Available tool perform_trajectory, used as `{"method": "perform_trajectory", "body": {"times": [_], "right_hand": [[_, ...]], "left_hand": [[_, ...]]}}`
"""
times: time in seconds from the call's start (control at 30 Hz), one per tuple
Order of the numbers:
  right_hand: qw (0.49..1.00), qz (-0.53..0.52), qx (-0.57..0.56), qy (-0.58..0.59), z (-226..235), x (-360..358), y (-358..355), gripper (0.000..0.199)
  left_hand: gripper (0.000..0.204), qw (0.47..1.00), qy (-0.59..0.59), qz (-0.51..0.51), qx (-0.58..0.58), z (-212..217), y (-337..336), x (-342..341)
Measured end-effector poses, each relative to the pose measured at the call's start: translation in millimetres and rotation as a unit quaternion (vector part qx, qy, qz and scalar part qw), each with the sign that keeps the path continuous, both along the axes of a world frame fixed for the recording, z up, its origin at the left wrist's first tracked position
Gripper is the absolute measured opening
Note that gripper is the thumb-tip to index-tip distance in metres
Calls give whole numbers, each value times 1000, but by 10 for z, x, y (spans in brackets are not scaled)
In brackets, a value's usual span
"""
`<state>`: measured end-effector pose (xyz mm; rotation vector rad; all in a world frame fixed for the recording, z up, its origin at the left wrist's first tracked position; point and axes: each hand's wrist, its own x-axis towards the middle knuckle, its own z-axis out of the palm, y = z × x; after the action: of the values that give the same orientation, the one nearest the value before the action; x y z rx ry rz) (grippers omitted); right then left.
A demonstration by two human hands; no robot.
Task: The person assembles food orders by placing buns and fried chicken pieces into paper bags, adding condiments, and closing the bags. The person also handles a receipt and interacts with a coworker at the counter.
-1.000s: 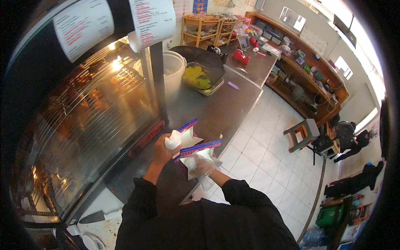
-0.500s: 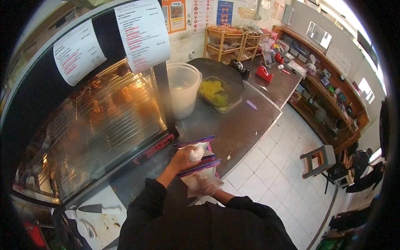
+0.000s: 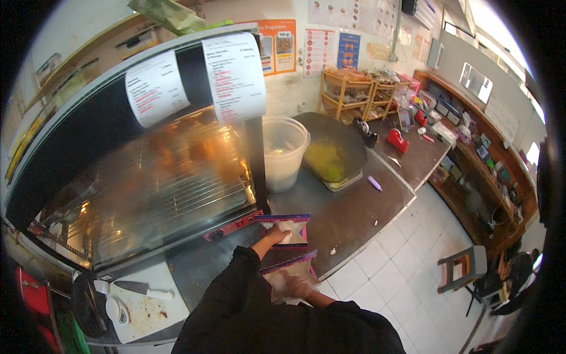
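L hand [image 3: 276,236] is holding 1 white bundle [image 3: 286,230] at far box [image 3: 299,229]; gloved R hand [image 3: 297,285] is resting in near box [image 3: 299,260], can't tell its grip width; 2 boxes tot. are sitting on counter [image 3: 348,215], w/ 1 tub [image 3: 285,168] & 1 tray [image 3: 346,182] standing beyond

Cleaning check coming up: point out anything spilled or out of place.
A pale crumb lies on the dark counter, right of the open boxes, and brown specks dot the white cutting board near the knife; both look like unwiped mess.
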<state>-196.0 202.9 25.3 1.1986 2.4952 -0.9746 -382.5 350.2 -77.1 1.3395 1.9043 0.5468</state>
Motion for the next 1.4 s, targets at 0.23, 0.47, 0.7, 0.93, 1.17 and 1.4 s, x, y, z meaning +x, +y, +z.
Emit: {"method": "perform_trajectory", "body": {"times": [0.23, 0.47, 0.7, 0.93, 1.17, 1.4], "right_hand": [[990, 70, 107, 58, -369, -67, 59, 74], [980, 49, 114, 155, 307, 165, 4, 72], [971, -108, -24, 213, 776, 696, 6, 48], [953, -155, -24, 259, 713, 1059, 48, 40], [953, -168, 8, 253, 873, 1387, 141, 41], [943, -206, 26, 258, 814, 1877, 276, 38]], "left_hand": [[58, 998, 61, 16, -19, 26, -237, -185], [23, 959, 217, -1, 184, 1162, -804, -326], [23, 617, 378, 116, 681, 2964, -1054, -849], [47, 604, 624, 112, 482, 2881, -615, -1191], [49, 548, 676, 137, 473, 2767, -984, -1594], [50, 737, 599, 197, 243, 3203, -2197, -1896]]}}
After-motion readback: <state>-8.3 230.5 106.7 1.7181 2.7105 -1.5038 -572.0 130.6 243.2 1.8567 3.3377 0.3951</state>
